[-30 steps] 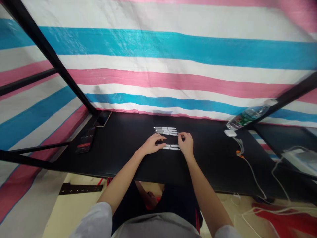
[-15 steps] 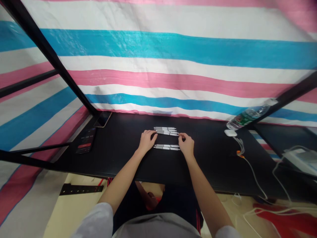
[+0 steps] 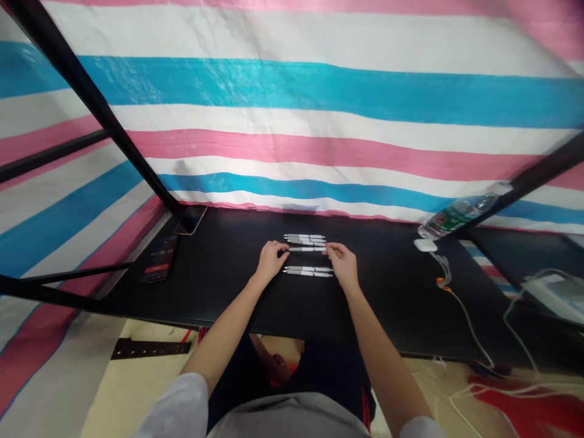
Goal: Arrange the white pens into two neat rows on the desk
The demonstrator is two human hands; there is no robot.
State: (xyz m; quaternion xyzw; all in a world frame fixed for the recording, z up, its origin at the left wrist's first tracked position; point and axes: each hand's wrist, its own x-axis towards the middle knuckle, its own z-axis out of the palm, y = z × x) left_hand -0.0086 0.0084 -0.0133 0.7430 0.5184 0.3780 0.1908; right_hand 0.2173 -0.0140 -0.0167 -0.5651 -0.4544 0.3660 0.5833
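A white and grey pen [image 3: 307,249] lies crosswise between my hands, set slightly apart from the others. My left hand [image 3: 272,258] pinches its left end with thumb and fingertips, and my right hand [image 3: 343,263] grips the right end. Just beyond it sits a group of similar pens [image 3: 305,238], side by side. Closer to me, another small group of pens [image 3: 308,271] lies parallel on the black table [image 3: 219,267].
Two phones, one dark with a lit screen [image 3: 159,260] and one farther back [image 3: 190,220], lie at the left. A plastic bottle [image 3: 456,216] leans at the right by a white charger [image 3: 425,244] with cables. Black frame bars [image 3: 91,103] and striped sheeting [image 3: 292,143] enclose the table.
One pen has come away from the far group and shifted slightly towards me, held at both ends. My right fingers have closed in on its right end.
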